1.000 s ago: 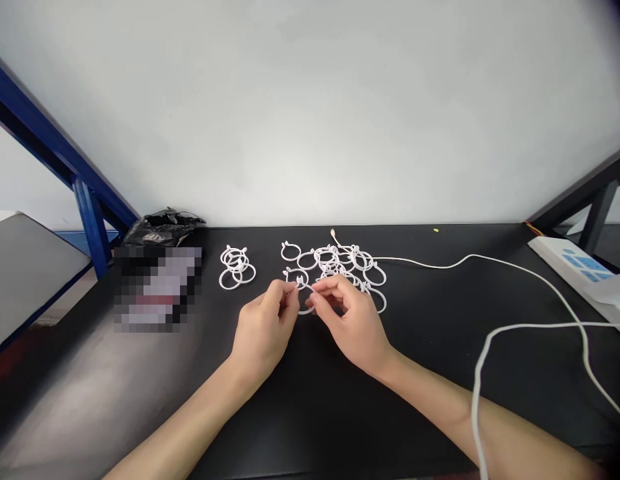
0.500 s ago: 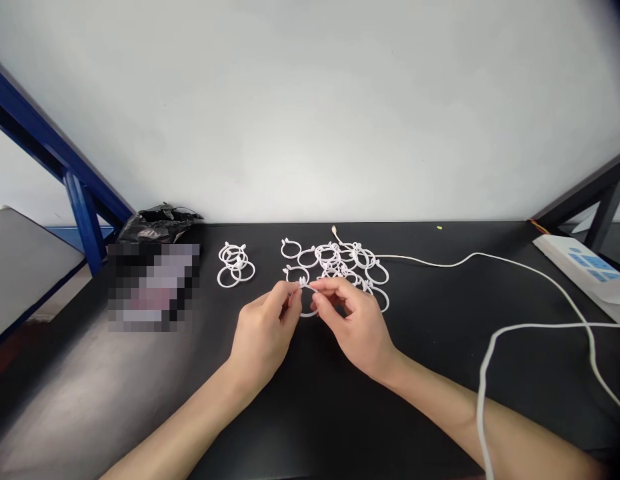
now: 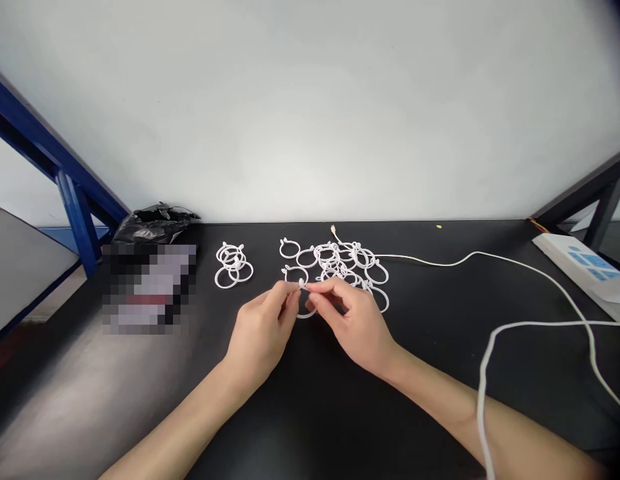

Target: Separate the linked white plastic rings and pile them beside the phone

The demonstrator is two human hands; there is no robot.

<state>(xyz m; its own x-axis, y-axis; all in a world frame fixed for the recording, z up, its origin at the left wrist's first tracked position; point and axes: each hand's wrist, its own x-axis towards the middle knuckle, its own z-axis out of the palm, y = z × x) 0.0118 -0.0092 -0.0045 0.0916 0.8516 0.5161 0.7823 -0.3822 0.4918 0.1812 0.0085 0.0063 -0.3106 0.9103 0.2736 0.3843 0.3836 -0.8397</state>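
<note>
My left hand (image 3: 263, 330) and my right hand (image 3: 353, 323) meet over the black table (image 3: 310, 413), both pinching one white plastic ring (image 3: 305, 312) by its two open ends. The ring's lower arc shows between my fingers. Just behind my hands lies a loose pile of several white rings (image 3: 340, 265). A smaller cluster of white rings (image 3: 233, 265) lies apart to the left.
A white cable (image 3: 510, 267) runs from the ring pile to the right and loops over my right forearm. A white power strip (image 3: 583, 265) sits at the far right. A crumpled black bag (image 3: 155, 223) and a blurred patch lie at the left, beside blue shelf struts (image 3: 75, 210).
My fingertips have drawn closer together on the ring's ends. The view has shifted slightly; the piles have not moved.
</note>
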